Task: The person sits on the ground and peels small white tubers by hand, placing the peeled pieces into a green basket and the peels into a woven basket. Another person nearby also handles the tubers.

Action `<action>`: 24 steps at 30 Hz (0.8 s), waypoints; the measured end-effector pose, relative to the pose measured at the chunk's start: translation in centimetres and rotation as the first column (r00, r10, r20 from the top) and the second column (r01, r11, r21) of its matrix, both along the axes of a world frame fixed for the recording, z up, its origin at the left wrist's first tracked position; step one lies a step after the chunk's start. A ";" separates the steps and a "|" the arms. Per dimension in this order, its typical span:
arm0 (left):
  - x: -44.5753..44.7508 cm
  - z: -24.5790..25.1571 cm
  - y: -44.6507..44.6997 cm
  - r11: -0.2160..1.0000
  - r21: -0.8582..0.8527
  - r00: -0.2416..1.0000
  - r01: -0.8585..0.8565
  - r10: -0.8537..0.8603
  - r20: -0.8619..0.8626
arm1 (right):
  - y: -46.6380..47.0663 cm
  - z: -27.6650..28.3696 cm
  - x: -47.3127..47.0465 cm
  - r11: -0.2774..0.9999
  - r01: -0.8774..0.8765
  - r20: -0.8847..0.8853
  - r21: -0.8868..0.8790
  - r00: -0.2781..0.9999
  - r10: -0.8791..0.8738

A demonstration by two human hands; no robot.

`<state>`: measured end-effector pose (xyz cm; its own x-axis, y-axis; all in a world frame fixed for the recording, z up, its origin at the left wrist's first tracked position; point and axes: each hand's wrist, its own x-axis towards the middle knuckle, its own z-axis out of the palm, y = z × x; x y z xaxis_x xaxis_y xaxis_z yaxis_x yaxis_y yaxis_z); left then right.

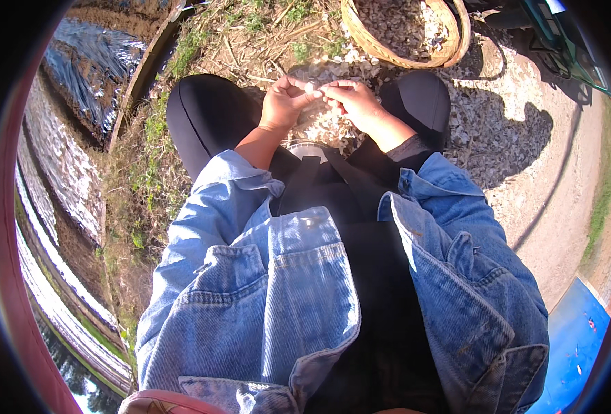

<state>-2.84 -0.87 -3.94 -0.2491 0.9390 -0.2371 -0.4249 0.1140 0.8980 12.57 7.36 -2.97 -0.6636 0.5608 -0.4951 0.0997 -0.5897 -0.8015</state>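
Observation:
My left hand [288,103] and my right hand [353,103] meet between my knees, thumbs and fingertips pinched together at one spot. A small pale piece shows at the fingertips; it looks like a garlic clove, though glare hides its detail. Below the hands lies a heap of pale, papery flakes, like garlic skins [331,129]. The rim of a clear plastic container [308,150] shows close to my lap, and its contents are hidden. Just beyond my right knee stands a woven wicker basket [375,49] with a handle, holding more flakes and small pieces.
Flakes cover the ground [471,139] on the right, beside a dirt path [548,207]. A green metal-framed object [569,46] stands at the upper right. A blue sheet [574,341] lies lower right. At left, a raised edge [129,98] borders plastic-covered field rows [73,155].

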 end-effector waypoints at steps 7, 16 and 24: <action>-0.9 -0.1 0.3 0.994 -0.085 0.917 -0.064 0.092 0.387 | 1.1 -0.3 0.2 0.992 0.122 -0.067 0.022 0.990 -0.121; -0.3 -0.6 0.4 0.982 -0.159 0.986 0.102 -0.121 -0.116 | 0.8 -1.6 -0.1 0.926 0.011 0.118 0.378 0.991 -0.059; -0.3 -1.7 0.1 0.989 -0.122 0.973 0.079 -0.103 -0.207 | 0.8 -1.5 -0.3 0.926 -0.067 0.189 0.371 0.982 -0.004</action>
<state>-3.15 -0.76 -5.65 -0.2200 0.9304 -0.2931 -0.2097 0.2484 0.9457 12.32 8.20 -4.50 -0.6019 0.7091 -0.3672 0.2789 -0.2442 -0.9288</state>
